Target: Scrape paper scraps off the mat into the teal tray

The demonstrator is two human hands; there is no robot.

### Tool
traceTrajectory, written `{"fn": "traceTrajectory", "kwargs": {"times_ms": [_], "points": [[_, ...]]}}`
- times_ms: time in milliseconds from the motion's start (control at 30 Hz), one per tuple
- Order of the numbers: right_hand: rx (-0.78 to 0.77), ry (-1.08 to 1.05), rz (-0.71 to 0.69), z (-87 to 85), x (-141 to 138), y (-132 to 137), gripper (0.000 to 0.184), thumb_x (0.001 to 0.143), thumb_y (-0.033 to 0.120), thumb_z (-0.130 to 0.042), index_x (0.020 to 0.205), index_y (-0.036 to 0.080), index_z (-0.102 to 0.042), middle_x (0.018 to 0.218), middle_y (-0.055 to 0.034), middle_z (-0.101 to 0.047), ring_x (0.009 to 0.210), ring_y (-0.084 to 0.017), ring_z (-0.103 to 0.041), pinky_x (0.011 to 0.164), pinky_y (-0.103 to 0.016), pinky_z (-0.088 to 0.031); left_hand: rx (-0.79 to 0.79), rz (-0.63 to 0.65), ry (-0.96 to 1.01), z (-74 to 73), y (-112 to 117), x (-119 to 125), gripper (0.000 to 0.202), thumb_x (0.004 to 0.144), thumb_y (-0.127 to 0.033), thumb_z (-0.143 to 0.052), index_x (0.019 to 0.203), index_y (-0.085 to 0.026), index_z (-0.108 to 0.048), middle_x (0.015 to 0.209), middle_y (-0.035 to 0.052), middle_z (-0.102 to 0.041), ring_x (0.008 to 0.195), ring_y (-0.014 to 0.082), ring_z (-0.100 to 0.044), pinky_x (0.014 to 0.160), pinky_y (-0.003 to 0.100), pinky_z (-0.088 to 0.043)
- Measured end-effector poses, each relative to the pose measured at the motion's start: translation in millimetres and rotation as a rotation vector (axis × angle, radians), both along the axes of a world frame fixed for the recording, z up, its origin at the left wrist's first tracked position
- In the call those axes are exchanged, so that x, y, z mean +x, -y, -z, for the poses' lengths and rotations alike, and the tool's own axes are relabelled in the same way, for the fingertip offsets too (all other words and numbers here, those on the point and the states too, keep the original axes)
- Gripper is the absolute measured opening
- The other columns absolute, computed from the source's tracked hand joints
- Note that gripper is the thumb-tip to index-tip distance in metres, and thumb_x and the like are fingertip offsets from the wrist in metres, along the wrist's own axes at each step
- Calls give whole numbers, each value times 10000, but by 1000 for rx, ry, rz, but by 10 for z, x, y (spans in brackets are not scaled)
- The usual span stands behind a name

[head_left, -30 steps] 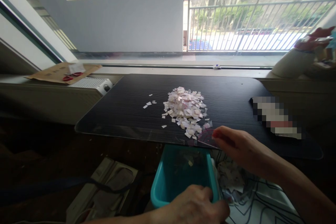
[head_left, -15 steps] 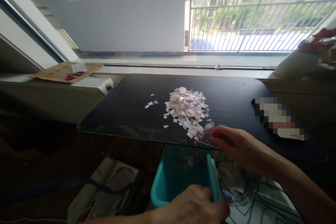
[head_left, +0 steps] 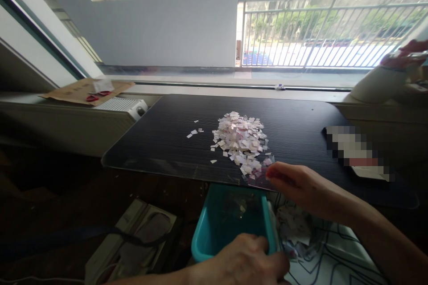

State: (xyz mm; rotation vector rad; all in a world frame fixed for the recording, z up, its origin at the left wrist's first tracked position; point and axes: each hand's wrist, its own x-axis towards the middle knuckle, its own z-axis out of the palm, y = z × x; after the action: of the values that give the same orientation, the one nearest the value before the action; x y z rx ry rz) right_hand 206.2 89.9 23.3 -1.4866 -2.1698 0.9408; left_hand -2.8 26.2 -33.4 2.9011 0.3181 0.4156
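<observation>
A heap of small cut paper pieces (head_left: 239,136) lies on the black tabletop (head_left: 160,129), trailing toward the front edge. My right hand (head_left: 294,182) is closed on a clear, pinkish plastic sheet (head_left: 259,179), which sits at the table's front edge by the near end of the heap. Below that edge stands a teal bin (head_left: 200,236) with a few scraps inside. My left hand (head_left: 245,256) is closed over the bin's near right rim; its fingertips are partly hidden.
Several stray pieces lie left of the heap. A blurred-out item (head_left: 361,153) rests on the table's right side. Red-handled scissors (head_left: 96,95) lie on brown paper (head_left: 70,91) at the left. More scraps (head_left: 294,227) lie on a patterned surface right of the bin.
My right hand and the plastic sheet have shifted slightly left and down along the table's edge. My left hand stays on the bin. The view has moved a little.
</observation>
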Motion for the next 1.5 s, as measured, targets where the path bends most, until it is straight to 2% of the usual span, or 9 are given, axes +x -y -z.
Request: {"fn": "traceTrajectory", "kwargs": {"times_ms": [167,333,500,667,867,1000,1200,1300,1500], "points": [[-2,16,38,7,-8,-58,222,956,366,-460,915,212,-616,726,29,-610,624,-116,-513,562,-218,-395,-49,42,-98,-98,-65,-48,237,867,-367,-687,793,-207,-528,804,-24,-533,501,171,-368,409,305,-264],[-32,33,-49,-34,-54,-82,230,960,354,-453,889,216,-622,740,31,-613,648,-114,-506,586,-216,-390,-63,42,-192,-252,-110,-103,224,890,-361,-660,788,-208,-531,850,-13,-551,539,175,-422,425,318,-297],[48,72,-7,-28,-93,-140,269,968,390,-429,914,214,-624,732,24,-613,640,-118,-496,600,-230,-378,-206,74,-272,-438,-191,-245,224,922,-340,-613,783,-191,-520,867,8,-556,589,160,-480,478,295,-354],[16,87,-86,-50,-111,-128,226,961,338,-436,891,216,-613,731,29,-614,636,-114,-497,584,-226,-358,-269,17,-295,-543,-204,-393,244,891,-283,-645,740,-179,-484,876,18,-564,637,160,-508,520,273,-373],[36,90,-49,-82,-153,-46,236,966,343,-426,916,217,-619,749,24,-620,649,-118,-499,603,-229,-369,-218,-3,-317,-552,-173,-352,189,879,-236,-628,756,-183,-493,883,16,-568,639,171,-510,510,293,-354],[28,77,-108,-110,-163,2,225,965,315,-424,873,215,-604,739,26,-617,639,-114,-499,597,-227,-365,-199,27,-352,-530,-182,-313,169,910,-265,-607,788,-182,-524,908,29,-575,657,178,-529,522,296,-366],[105,164,49,-121,-72,-15,215,950,344,-438,875,215,-593,773,3,-635,630,-126,-507,591,-241,-364,-289,-64,-307,-578,-60,-450,264,920,-340,-632,758,-175,-506,900,19,-593,664,171,-524,572,282,-392],[87,195,39,-108,-57,-13,216,951,341,-430,867,221,-589,769,5,-641,619,-127,-509,586,-246,-360,-310,-185,-294,-576,-34,-541,231,895,-250,-664,759,-172,-494,948,29,-600,755,182,-555,646,267,-427],[50,218,47,-124,73,95,216,949,348,-438,845,234,-589,713,25,-617,601,-125,-489,570,-244,-350,-369,-102,-304,-516,-129,-590,251,833,-204,-735,756,-170,-499,935,20,-602,727,163,-555,581,245,-413]]}}
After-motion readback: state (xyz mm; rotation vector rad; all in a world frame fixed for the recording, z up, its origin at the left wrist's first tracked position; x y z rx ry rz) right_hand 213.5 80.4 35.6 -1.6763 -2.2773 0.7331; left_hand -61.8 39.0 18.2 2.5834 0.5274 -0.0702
